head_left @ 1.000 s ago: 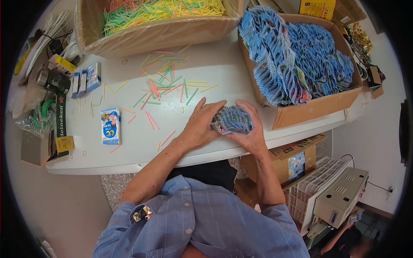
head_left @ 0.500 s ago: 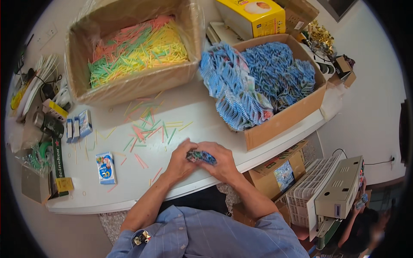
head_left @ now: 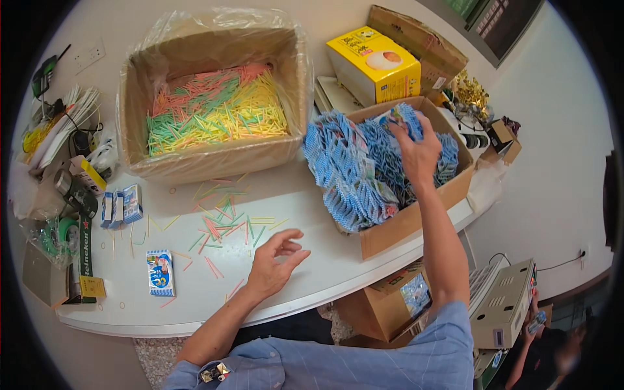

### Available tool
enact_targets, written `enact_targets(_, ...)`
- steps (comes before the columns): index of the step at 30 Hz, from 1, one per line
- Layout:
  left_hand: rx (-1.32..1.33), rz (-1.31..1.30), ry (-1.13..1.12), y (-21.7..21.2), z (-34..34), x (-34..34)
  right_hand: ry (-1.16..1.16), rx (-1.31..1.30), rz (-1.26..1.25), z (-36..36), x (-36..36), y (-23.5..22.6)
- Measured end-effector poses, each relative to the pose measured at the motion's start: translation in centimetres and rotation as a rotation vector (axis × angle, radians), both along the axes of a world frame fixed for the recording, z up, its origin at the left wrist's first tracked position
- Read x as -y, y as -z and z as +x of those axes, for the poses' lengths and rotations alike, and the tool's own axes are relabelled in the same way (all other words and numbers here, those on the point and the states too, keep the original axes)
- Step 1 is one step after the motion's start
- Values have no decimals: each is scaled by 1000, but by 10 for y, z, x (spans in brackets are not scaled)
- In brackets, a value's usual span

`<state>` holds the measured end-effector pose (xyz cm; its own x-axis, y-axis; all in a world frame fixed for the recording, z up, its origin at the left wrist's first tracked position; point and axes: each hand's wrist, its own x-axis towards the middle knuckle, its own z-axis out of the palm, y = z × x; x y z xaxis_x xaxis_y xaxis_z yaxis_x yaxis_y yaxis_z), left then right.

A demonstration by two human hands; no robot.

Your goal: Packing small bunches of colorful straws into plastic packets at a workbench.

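Note:
My right hand point(head_left: 419, 151) is closed round a small bundle of blue sachets point(head_left: 407, 116) with zigzag edges, over the far side of an open cardboard box point(head_left: 422, 224). Rows of similar blue sachets point(head_left: 351, 175) fill that box and are heaped above its left wall. Nothing is in my left hand point(head_left: 274, 265), which hovers with parted fingers above the white table. Loose pink, green and yellow thin sticks point(head_left: 224, 224) lie scattered just beyond it. To its left lies a blue and white packet point(head_left: 160, 273).
A large plastic-lined carton point(head_left: 214, 159) of coloured sticks stands at the back. Behind the sachet box is a yellow box point(head_left: 383, 68). A steel thermos point(head_left: 75, 194) and small blue boxes point(head_left: 123, 205) sit at the left. A person point(head_left: 552, 351) is at the lower right.
My right hand has moved from the table's front up and right to the sachet box, carrying the bundle. My left hand has let go and opened. The view has shifted slightly.

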<state>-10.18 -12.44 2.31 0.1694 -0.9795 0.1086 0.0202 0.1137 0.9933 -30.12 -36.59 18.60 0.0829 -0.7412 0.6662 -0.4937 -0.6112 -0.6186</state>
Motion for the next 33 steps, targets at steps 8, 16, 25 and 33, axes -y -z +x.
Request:
enact_targets(8, -20, 89, -53, 30, 13, -22, 155, -303, -112, 42, 100, 81)
enact_targets(16, -94, 174, -82, 52, 14, -36, -162, -298, 93, 46, 101, 77)
enact_targets(25, -192, 120, -254, 37, 39, -77, -554, 10, 621, 39, 107, 85)
enact_targets(33, 334, 171, -993, 7, 149, -167, -357, -27, 303, 29, 98, 56)
